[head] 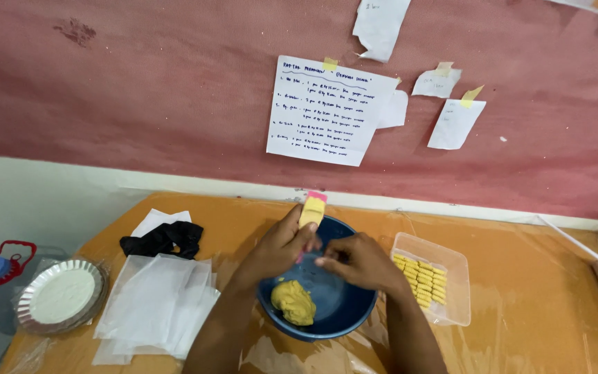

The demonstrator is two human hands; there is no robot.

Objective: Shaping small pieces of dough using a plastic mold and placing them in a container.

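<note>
Dough shaping partly done: rows filled, a lump left in the bowl

Dough (293,302) sits as one yellow lump in the blue bowl (340,312), just below my left hand (279,246) and apart from it. I see that hand closed around a yellow-and-pink press tool (312,210), held upright over the bowl. My right hand (358,262) pinches narrow at the tool's lower end; what it holds I cannot tell. Shaped yellow pieces (420,279) already line about half the clear tray (451,312) on the counter (520,305), so I judge plenty remains.
</note>
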